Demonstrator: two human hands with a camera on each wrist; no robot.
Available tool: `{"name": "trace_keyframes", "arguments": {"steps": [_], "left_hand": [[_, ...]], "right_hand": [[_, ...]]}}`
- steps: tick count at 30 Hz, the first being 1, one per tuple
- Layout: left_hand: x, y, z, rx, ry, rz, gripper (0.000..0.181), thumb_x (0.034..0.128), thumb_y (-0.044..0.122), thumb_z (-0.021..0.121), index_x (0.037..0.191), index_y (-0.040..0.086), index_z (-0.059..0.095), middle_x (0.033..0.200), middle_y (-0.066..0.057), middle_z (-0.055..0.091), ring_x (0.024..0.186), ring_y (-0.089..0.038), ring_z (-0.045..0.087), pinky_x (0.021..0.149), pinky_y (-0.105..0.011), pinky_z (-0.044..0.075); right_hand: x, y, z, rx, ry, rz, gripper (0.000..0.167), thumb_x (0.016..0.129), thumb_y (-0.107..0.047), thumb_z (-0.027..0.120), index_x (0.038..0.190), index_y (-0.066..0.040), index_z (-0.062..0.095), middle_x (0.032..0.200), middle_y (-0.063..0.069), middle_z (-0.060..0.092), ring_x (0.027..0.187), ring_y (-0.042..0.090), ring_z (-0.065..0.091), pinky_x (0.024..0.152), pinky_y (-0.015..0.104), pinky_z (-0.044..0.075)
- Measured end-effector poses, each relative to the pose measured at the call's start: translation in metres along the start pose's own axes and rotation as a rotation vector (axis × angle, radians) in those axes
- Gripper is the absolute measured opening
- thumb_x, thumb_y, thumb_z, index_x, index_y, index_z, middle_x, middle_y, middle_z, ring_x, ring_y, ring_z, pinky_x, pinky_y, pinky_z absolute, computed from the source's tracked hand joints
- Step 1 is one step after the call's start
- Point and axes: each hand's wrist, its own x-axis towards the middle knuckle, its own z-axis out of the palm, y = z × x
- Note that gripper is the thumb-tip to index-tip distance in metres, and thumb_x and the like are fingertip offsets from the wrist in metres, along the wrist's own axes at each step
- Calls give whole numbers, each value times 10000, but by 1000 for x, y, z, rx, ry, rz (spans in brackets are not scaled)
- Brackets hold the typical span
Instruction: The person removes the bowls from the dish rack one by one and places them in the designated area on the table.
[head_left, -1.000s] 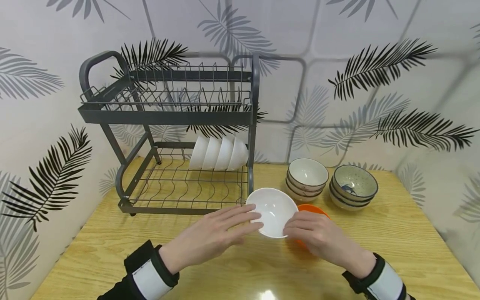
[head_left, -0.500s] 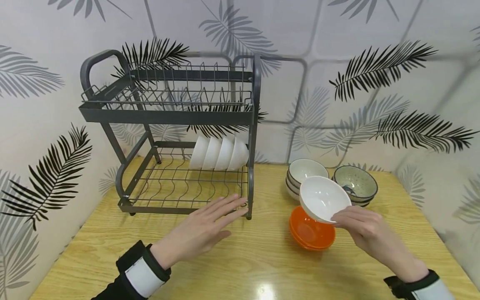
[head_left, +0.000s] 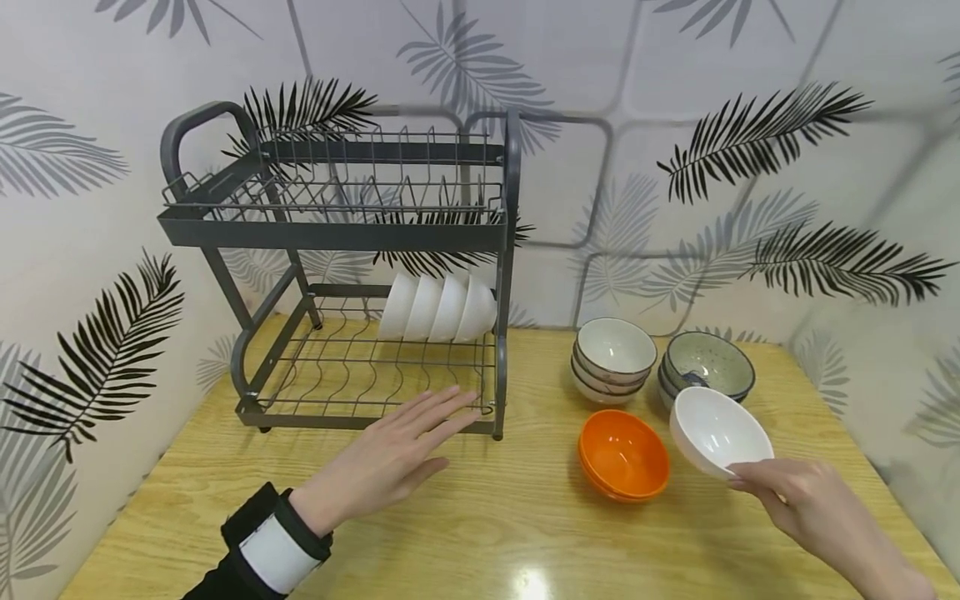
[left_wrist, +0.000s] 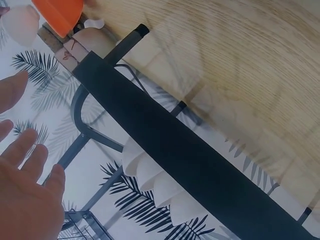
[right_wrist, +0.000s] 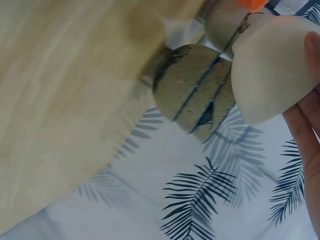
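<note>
My right hand point(head_left: 821, 508) pinches the near rim of a white bowl point(head_left: 722, 429), holding it tilted above the table, right of the orange bowls point(head_left: 626, 454). In the right wrist view the white bowl point(right_wrist: 275, 70) shows its outside, with thumb and fingers at its edge. My left hand point(head_left: 393, 454) hovers with straight fingers near the front edge of the dish rack point(head_left: 375, 421), holding nothing. The left wrist view shows that hand point(left_wrist: 30, 195) with its fingers spread. Several white bowls point(head_left: 438, 308) stand on edge in a row on the rack's lower shelf.
Behind the orange bowls is a stack of cream bowls point(head_left: 615, 358) with dark rims. A stack of speckled green bowls point(head_left: 708, 362) stands to its right, partly covered by the held bowl. The rack's upper tier point(head_left: 337, 233) overhangs the lower shelf. A patterned wall closes the back.
The right hand has carried the white bowl rightward from between both hands, past the orange bowls, uncovering them. The left hand has released the bowl's side and drawn back left.
</note>
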Motion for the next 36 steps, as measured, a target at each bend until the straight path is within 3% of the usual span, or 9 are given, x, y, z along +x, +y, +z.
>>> {"name": "trace_keyframes", "arguments": {"steps": [7,10,14,17,19,28,31,34,36], "left_hand": [[-1,1,1,3,4,-1,700,919,192,740,1532,108,412,1616,-98,394,1493,-272,390,1222,-452,359],[-1,1,2,4,2,0,690,923,195,732,1529,107,414,1617,-99,391,1494,-274,388,1223,-454,357],[-1,1,3,0,-1,-2,690,927,199,726,1533,111,409,1628,-91,374,1496,-275,385,1226,-453,352],[-2,0,5,-3,-5,-3,695,929,200,724,1538,114,401,1633,-87,364,1498,-273,381,1231,-448,345],[-2,0,5,-7,-7,-4,700,929,196,723,1542,116,395,1631,-91,367,1499,-274,380,1231,-448,344],[-4,-3,7,-96,-28,-54,703,945,194,709,1557,141,368,1643,-72,345,1508,-280,362,1230,-462,344],[-5,-8,7,-151,-28,-96,694,952,213,699,1558,147,368,1643,-84,341,1509,-303,355,1226,-498,339],[-6,-15,6,-176,-26,-145,682,951,244,694,1547,125,385,1630,-120,357,1509,-341,341,1227,-535,316],[-7,-19,6,-194,-31,-190,671,952,260,692,1540,126,398,1630,-125,356,1520,-348,315,1240,-549,283]], "right_hand": [[-23,0,-2,-33,-99,75,607,1008,-559,393,747,-149,757,568,-40,691,483,-96,499,411,131,363],[-33,2,-2,-57,-183,122,528,957,-569,516,733,-158,761,563,-62,685,484,-90,492,418,152,370],[-46,4,-2,-144,-329,181,212,703,-385,846,703,-199,742,576,-112,665,497,5,530,447,214,397],[-52,4,0,-190,-405,229,230,538,-211,900,692,-215,728,598,-123,661,512,72,543,469,255,410],[-54,3,1,-203,-429,263,247,526,-175,904,711,-207,743,622,-100,684,528,110,575,479,278,431],[-51,4,2,-154,-380,305,436,519,-179,925,928,-180,771,841,-10,781,640,126,697,555,349,557],[-41,2,3,-128,-318,303,490,517,-185,934,980,-177,773,911,-1,789,739,140,734,685,179,557],[-29,-1,7,-75,-253,291,513,536,-149,924,1029,-143,778,982,22,787,1015,19,702,950,-4,407],[-21,-5,9,-30,-228,280,517,566,-119,908,1064,-107,771,1035,64,779,1233,-113,552,1063,-48,249]]}}
